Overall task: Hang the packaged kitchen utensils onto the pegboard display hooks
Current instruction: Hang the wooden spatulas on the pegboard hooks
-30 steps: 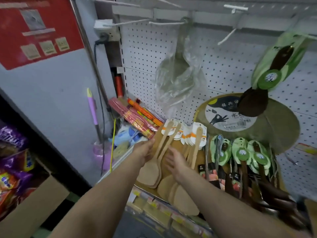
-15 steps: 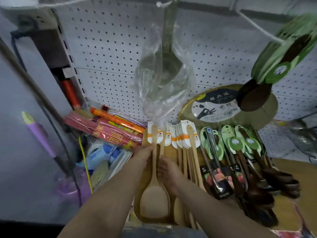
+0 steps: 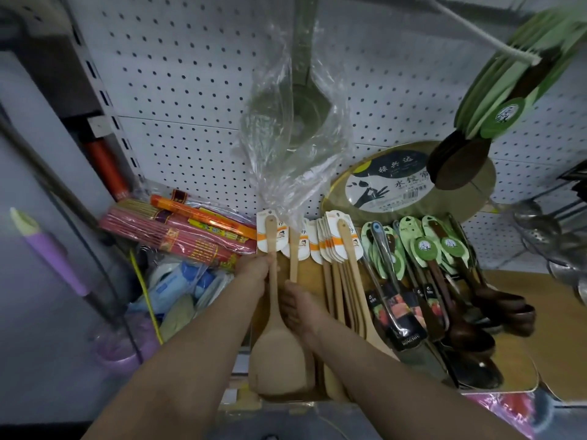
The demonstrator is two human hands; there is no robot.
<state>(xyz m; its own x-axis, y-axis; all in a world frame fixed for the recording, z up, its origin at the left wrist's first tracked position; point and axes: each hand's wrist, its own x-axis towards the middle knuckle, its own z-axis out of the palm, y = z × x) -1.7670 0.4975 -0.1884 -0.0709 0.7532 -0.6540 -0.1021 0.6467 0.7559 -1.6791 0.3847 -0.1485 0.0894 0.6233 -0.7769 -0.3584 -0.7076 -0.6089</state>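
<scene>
A pale wooden spatula with a white-and-orange card tag at its handle top lies at the shelf's left end, blade toward the front edge; the left hand grips its handle just below the tag. A second wooden spatula lies just beside it, and the right hand holds its handle lower down. Right of these lies a stack of tagged wooden spatulas, then green-carded dark spoons. Behind stands the white pegboard, a plastic-bagged ladle hanging on it.
</scene>
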